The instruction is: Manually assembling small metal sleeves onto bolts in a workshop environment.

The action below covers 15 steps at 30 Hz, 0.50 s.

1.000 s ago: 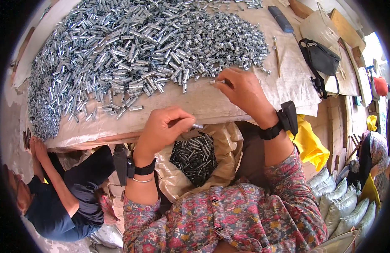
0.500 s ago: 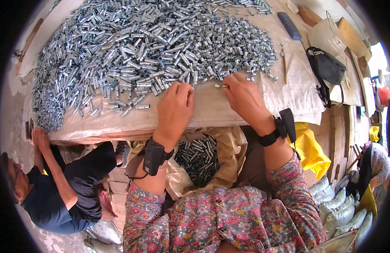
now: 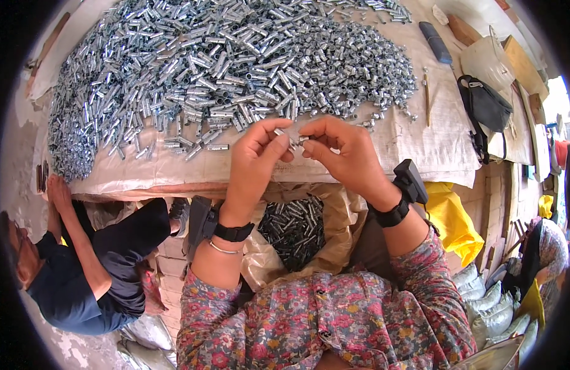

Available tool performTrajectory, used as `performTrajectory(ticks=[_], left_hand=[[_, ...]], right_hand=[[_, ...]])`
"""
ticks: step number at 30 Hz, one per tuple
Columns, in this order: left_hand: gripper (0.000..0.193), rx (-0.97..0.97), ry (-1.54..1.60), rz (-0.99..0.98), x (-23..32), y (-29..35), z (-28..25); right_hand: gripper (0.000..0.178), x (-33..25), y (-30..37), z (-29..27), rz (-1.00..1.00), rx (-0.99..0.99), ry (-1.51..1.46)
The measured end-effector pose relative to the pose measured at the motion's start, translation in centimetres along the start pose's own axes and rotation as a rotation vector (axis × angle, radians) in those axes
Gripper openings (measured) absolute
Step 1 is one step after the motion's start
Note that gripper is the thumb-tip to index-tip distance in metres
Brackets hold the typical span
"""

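- Above the pale sheet on the table, I see the left hand pinching a slim silver tube between thumb and fingers, its tip angled toward the other hand.
- Facing it, the right hand pinches a small metal piece with thumb and forefinger; fingers hide much of both parts, so I can't tell whether they touch.
- Just beyond the hands, a broad heap of tubes crowds the table: shiny, hollow, cylindrical, lying at all angles.
- Merging into its right side are short rings, stubby and bright; finer small parts lie at the far left.
- Below the hands, a tan sack gapes open, its crinkled plastic walls around dark, glossy metal pieces.
- To the right I have a thin stick, a blue-grey case, a black strapped bag and a cloudy plastic bucket.
- Lower right, a creased yellow cloth hangs near plump whitish sacks.
- Strapped at the wrists, 2 boxy black units jut beside the forearms.
- At the left sits a co-worker in dark clothes, hands at the table's corner.
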<state>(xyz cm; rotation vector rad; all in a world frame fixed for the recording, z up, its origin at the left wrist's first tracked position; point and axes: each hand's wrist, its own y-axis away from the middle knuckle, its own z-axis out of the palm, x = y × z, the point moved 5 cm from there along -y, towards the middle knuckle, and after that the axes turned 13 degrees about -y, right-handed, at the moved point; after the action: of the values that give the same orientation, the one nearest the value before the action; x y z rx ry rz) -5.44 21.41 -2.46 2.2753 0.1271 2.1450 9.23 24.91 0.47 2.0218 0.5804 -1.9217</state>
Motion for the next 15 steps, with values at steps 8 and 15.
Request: performTrajectory(ticks=[8,15], left_hand=[[0.019,0.030,0.193,-0.068,-0.8,0.0,-0.8],[0.016,-0.016,0.229,-0.077,-1.1,0.1,-0.5]], right_hand=[[0.015,-0.5,0.0,0.6,-0.036,-0.024,0.020],[0.014,0.4,0.1,0.1,0.006,-0.023,-0.009]])
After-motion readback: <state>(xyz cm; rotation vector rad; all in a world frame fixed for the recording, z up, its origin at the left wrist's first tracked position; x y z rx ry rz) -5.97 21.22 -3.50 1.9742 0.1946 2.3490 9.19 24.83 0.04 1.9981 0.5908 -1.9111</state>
